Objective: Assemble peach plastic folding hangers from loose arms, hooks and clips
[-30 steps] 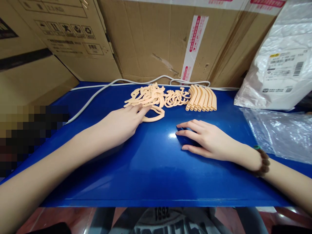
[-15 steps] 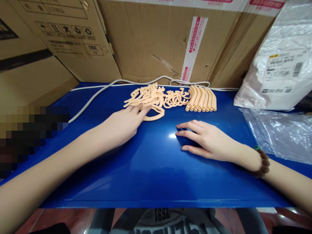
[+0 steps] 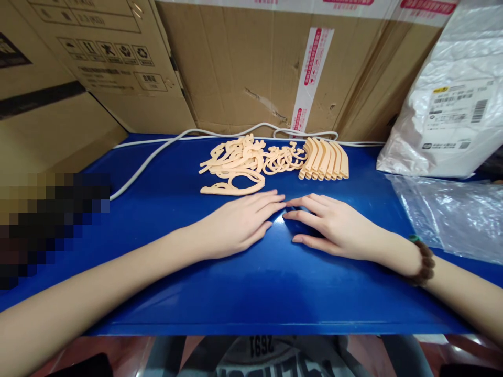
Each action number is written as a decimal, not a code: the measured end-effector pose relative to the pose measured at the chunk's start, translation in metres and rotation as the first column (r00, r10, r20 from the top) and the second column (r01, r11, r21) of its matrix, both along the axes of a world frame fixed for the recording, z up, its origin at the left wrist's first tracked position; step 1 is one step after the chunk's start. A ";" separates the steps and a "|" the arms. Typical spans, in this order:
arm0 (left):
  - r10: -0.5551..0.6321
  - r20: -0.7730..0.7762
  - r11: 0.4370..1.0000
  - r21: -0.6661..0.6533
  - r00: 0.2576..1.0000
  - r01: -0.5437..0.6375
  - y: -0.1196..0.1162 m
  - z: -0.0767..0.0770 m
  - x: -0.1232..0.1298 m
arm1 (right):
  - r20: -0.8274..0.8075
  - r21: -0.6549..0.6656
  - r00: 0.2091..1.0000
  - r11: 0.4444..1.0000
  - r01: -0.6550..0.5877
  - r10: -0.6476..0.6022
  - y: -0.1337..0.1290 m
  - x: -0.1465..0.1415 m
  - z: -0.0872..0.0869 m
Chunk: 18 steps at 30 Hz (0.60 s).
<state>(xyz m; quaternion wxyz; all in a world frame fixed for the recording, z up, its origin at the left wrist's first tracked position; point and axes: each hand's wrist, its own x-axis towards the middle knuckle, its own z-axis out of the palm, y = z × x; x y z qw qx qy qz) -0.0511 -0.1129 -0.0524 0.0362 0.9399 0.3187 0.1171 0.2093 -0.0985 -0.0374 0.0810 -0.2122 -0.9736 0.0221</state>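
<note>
My left hand point(image 3: 245, 219) lies flat on the blue table with its fingers stretched out and nothing in it. Its fingertips come close to those of my right hand point(image 3: 330, 222), which rests with fingers apart and holds nothing. Just beyond my left hand is a beige curved plastic piece point(image 3: 251, 189) with an oval opening. Behind it lies a loose pile of beige plastic arms point(image 3: 239, 157). To the right of that pile are several small beige hooks point(image 3: 282, 159), then a neat row of curved beige tubular pieces point(image 3: 324, 158).
Cardboard boxes point(image 3: 243, 68) wall off the back and left of the blue table point(image 3: 220, 293). A white cable point(image 3: 153, 157) runs along the rear. On the right stand a white plastic parcel point(image 3: 440, 120) and a flat clear plastic bag point(image 3: 451, 214).
My left hand has come off the curved beige piece and moved right and nearer to me, beside my right hand. The right hand has stayed in place.
</note>
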 end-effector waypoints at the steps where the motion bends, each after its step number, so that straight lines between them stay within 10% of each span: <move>1: -0.009 -0.002 1.000 -0.018 1.000 0.009 -0.001 -0.002 0.002 | -0.002 0.000 1.000 1.000 -0.004 0.004 0.000 0.000 0.000; 18: 0.040 -0.110 0.977 0.215 0.993 -0.016 0.007 0.006 -0.007 | 0.000 0.189 0.998 0.980 0.065 -0.066 0.008 0.009 0.009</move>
